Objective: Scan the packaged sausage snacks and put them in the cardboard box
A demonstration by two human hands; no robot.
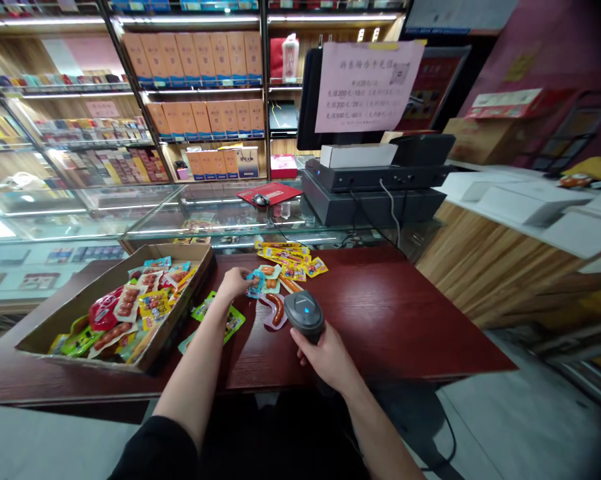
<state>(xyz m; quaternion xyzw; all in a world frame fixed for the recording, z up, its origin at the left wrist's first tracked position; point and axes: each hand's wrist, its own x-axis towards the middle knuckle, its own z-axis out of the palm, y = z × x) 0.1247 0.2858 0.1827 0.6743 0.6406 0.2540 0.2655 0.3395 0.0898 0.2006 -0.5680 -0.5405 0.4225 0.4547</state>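
Note:
My right hand (325, 353) is wrapped round the handle of a dark grey barcode scanner (304, 312), whose top shows a small blue light. Farther left, my left hand (235, 283) has its fingertips on a small blue snack packet (255, 284). Beside that packet lie pale packets with orange snacks (270, 271). A curved sausage in clear wrap (276, 310) rests just left of the scanner. Yellow snack packets (285, 253) are bunched behind. Green packets (234, 323) lie partly under my left forearm.
An open cardboard box (147, 368) of mixed snack packets stands on the dark red table (380, 313) at left. Behind are a glass counter (205, 200), a red mouse pad (280, 192), a black cash drawer (370, 203) and a monitor with a pink paper sign (367, 87).

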